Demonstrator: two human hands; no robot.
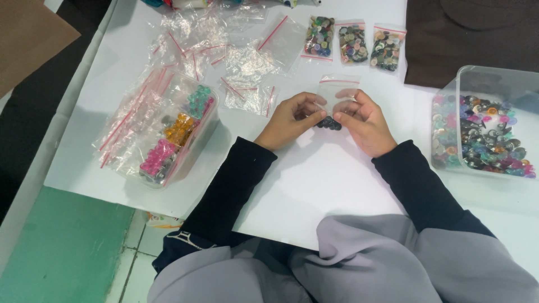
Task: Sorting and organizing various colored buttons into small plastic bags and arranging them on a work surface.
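My left hand (289, 119) and my right hand (364, 123) meet over the white table (314, 185). Together they pinch a small clear zip bag (337, 92) with a red seal strip, held upright between the fingertips. A clump of dark buttons (328, 124) sits in the bag's lower end, just between my thumbs. Both arms wear black sleeves.
Three filled button bags (352, 44) lie at the far edge. A clear tub of mixed coloured buttons (485, 132) stands on the right. On the left, a clear tray (177, 134) holds pink, orange and teal pieces, with loose empty zip bags (224, 53) around it. Dark cloth (471, 39) lies far right.
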